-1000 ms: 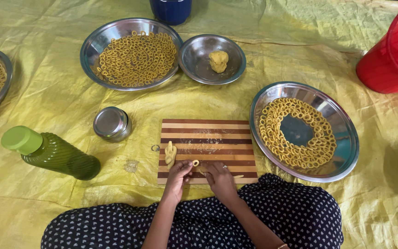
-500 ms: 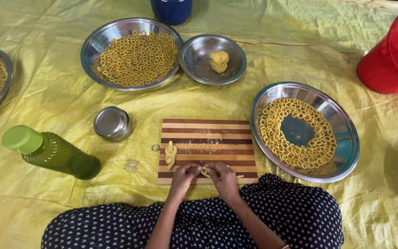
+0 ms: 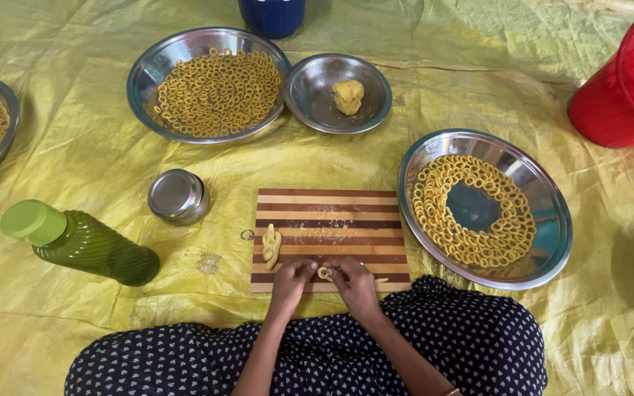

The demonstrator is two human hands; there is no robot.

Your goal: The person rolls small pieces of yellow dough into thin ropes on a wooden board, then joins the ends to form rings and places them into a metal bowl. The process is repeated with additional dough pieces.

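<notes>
Both hands, left hand [image 3: 292,277] and right hand [image 3: 354,279], pinch a dough ring [image 3: 324,273] closed on the striped cutting board [image 3: 328,213]; next, joining its ends neatly.

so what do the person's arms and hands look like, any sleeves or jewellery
Both forearms are bare, with no sleeves in view, and so are the left hand and right hand: no gloves, and no rings that can be made out. A thin bangle just shows at the bottom edge on the right arm. The lap is covered in dark fabric with small white dots.
</notes>
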